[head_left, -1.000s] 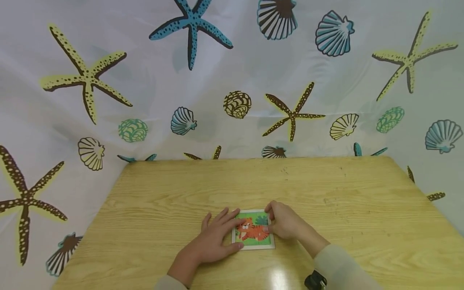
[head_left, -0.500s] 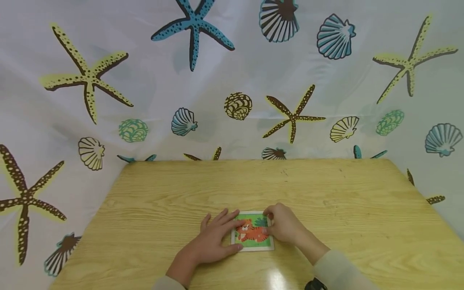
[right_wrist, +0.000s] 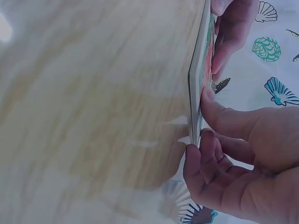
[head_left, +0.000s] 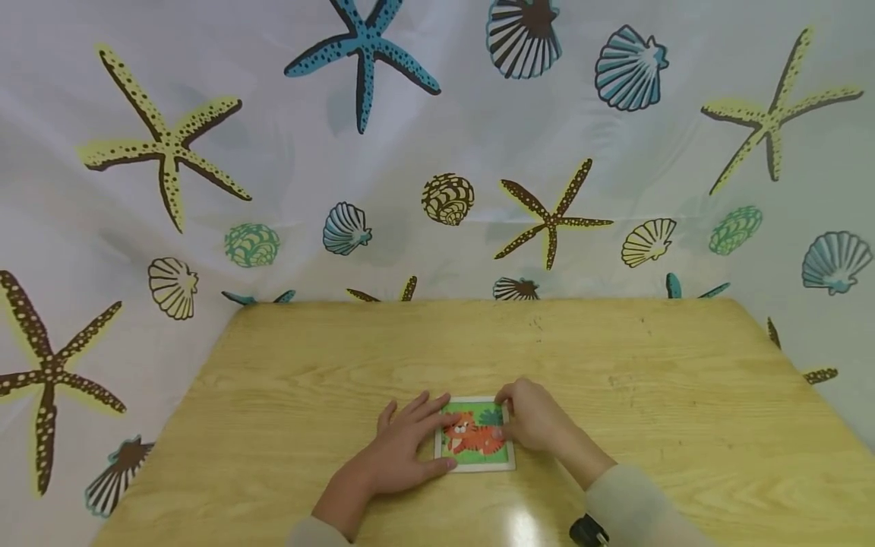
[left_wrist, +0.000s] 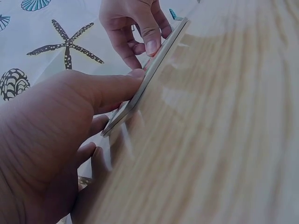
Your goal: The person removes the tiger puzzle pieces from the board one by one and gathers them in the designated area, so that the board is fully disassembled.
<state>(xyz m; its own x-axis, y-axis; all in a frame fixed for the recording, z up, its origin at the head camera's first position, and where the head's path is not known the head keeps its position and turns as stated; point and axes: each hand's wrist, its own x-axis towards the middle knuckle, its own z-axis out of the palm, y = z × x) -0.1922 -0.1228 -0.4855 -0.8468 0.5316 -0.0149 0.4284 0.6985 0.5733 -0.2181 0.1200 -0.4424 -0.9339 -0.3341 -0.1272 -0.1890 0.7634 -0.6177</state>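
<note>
A thin square board (head_left: 476, 456) with a white border lies flat on the wooden table, its green picture showing an orange tiger. My left hand (head_left: 403, 454) rests at its left side, fingers spread and fairly straight. That hand's thumb touches the lower left edge, and a finger lies across the picture by the tiger's head. At the right side, my right hand (head_left: 538, 418) grips the board's edge. In the right wrist view its thumb (right_wrist: 209, 93) presses on the picture, while the curled fingers (right_wrist: 205, 163) meet the edge. Both hands cover parts of the board.
The wooden table (head_left: 307, 349) extends around the board on all sides. A white cloth (head_left: 410, 152) printed with starfish and shells hangs behind and beside it. Something small and black (head_left: 589, 529) shows by the right sleeve.
</note>
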